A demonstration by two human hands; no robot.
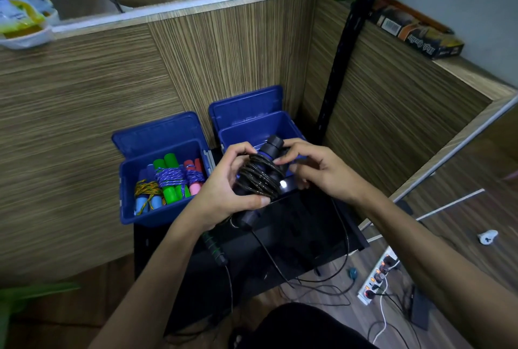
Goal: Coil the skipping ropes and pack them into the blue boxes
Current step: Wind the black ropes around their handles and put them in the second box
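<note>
Left hand (224, 194) clenched black rope bundle (259, 177) just before right blue box (262, 128); right hand (314, 169) pinched coil's top, seemingly tucking end. Loose tail (280, 267) trailed below; slack grip risked coil springing undone. Left box (140, 180) held coiled ropes.

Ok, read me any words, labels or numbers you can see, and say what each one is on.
"High Quality": upside down on the black and orange carton on the ledge, my best reading.
Barcode on that carton: digits too small.
Plastic bag, top left: print too blurred.
Blue boxes: no text visible.
</note>
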